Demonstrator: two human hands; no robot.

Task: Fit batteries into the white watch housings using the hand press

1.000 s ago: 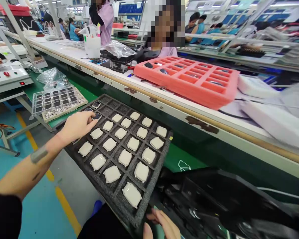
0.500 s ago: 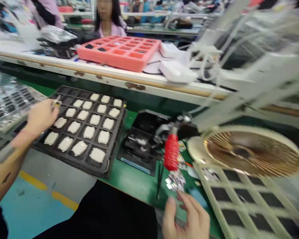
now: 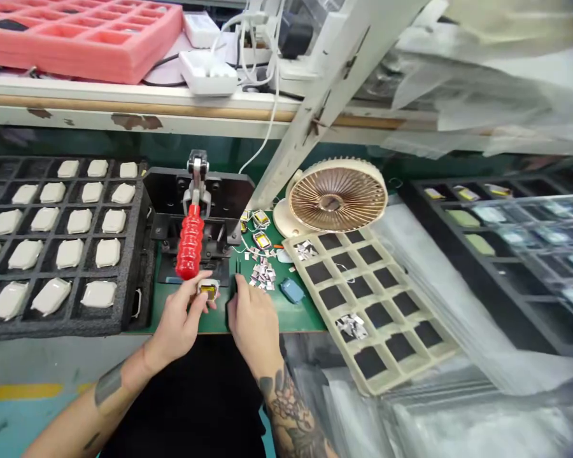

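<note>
Yellow-centred piece (image 3: 209, 291) is resting pinched in my left grip (image 3: 177, 323), above the surface (image 3: 310, 319); I'm not making out its long axis. My right grip (image 3: 255, 324) is lying at the dark tweezers (image 3: 238, 266), just right of the piece; whether it's holding them, I'm not seeing clearly. Farther off, a red handle (image 3: 190, 245) is showing slightly left of the piece.

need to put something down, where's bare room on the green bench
The green bench is bare along its near edge between the right hand and the beige tray, in front of the blue piece. A sliver shows between the black foam tray and left hand. It's crowded beyond the right hand, where loose pieces lie near the fan.
</note>
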